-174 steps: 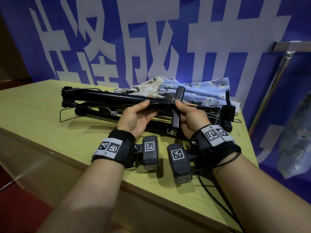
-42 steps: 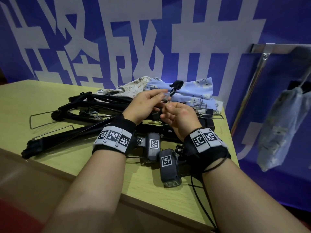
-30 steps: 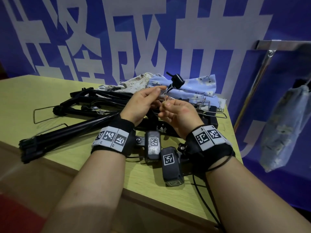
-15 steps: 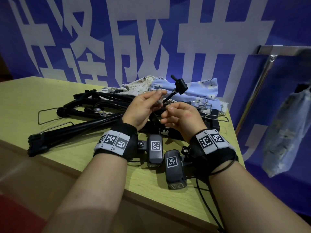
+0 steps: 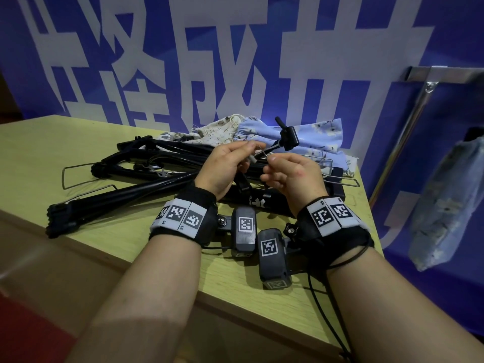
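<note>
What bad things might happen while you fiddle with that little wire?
The thin wire is only pinched between the left hand and right hand, so it might slip or poke a fingertip. The black clip beside it could snap on skin. One black hanger in the tangled pile ends at the table edge, so a tug might drag it off.

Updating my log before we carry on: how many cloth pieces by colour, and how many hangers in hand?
Cream cloth: 1
Blue cloth on table: 1
Pale blue cloth hanging right: 1
Black clip hanger, pinched by left hand and right hand: 1
Total: 4
</note>
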`<state>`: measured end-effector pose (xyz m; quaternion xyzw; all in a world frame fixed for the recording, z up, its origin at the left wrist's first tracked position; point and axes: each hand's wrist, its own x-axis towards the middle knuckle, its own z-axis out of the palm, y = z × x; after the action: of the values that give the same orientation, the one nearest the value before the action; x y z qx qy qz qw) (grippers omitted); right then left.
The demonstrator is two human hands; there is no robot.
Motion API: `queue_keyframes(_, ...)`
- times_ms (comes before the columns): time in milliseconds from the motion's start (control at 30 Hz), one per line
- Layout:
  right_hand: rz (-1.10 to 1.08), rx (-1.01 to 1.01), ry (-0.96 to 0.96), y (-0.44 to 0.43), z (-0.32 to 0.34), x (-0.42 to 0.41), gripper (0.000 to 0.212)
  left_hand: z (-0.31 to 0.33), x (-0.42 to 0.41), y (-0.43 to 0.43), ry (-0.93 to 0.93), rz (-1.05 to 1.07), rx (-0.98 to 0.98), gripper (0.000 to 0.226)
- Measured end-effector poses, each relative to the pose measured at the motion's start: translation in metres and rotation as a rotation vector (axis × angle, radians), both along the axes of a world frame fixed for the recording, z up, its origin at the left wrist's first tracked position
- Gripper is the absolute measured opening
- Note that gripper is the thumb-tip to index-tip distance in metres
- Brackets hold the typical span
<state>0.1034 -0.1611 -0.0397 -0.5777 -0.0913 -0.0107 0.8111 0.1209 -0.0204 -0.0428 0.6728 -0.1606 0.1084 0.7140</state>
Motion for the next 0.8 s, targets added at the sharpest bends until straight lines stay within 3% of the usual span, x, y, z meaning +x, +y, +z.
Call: queue_keyframes(800, -0.011, -0.119, -0.02, 0.0009, 0.0, -0.0027, 0.014, -0.0051, 0.0086, 0.004, 0.025, -0.04, -0.07, 0.022)
